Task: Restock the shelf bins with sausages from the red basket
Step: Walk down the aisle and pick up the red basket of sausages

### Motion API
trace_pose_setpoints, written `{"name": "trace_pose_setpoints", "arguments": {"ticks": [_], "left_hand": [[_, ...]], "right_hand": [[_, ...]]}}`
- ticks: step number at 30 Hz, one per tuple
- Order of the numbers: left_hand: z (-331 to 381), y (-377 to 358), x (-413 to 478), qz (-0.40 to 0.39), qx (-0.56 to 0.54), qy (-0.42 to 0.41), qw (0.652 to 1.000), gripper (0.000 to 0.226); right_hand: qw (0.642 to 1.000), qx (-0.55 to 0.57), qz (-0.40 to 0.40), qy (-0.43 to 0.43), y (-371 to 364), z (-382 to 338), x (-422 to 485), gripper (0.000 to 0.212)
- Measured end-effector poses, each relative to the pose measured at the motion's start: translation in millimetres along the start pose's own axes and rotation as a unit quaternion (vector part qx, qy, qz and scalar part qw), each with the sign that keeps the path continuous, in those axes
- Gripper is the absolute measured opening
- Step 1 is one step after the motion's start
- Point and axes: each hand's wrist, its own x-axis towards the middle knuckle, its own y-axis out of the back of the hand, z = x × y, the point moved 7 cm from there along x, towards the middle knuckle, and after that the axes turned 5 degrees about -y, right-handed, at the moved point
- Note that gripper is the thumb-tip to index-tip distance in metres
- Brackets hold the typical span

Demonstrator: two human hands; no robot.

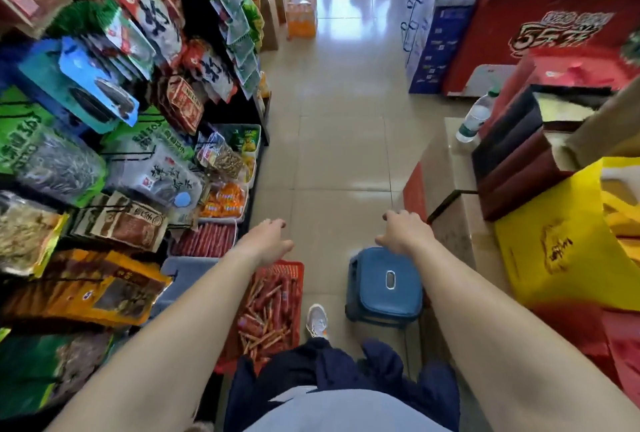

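A red basket (pixel 293 267) full of red-wrapped sausages (pixel 273 307) stands on the floor by my feet, partly hidden under my left arm. A white shelf bin (pixel 207 241) with rows of red sausages sits low on the shelf at the left, and a pale bin (pixel 183 272) lies just below it. My left hand (pixel 268 241) hovers above the basket's far edge, fingers loosely curled and holding nothing. My right hand (pixel 403 231) hangs over a blue stool (pixel 386 288), also holding nothing.
Hanging snack bags (pixel 114 154) crowd the shelf on the left. Bins of orange packets (pixel 223 203) sit above the sausage bin. A counter (pixel 446 168) with a water bottle (pixel 476 118) and yellow bags (pixel 554 241) is to the right. The tiled aisle (pixel 339 141) runs ahead.
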Motion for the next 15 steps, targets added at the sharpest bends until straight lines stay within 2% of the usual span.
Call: {"name": "trace_pose_setpoints", "arguments": {"ticks": [7, 15], "left_hand": [[-17, 106, 95, 0.023, 0.0, -0.023, 0.999, 0.067], [-40, 181, 170, 0.033, -0.036, -0.015, 0.999, 0.065]], "right_hand": [[1.0, 0.012, 0.017, 0.021, 92, -80, 88, 0.063], [0.996, -0.065, 0.012, 0.057, 158, -151, 194, 0.066]]}}
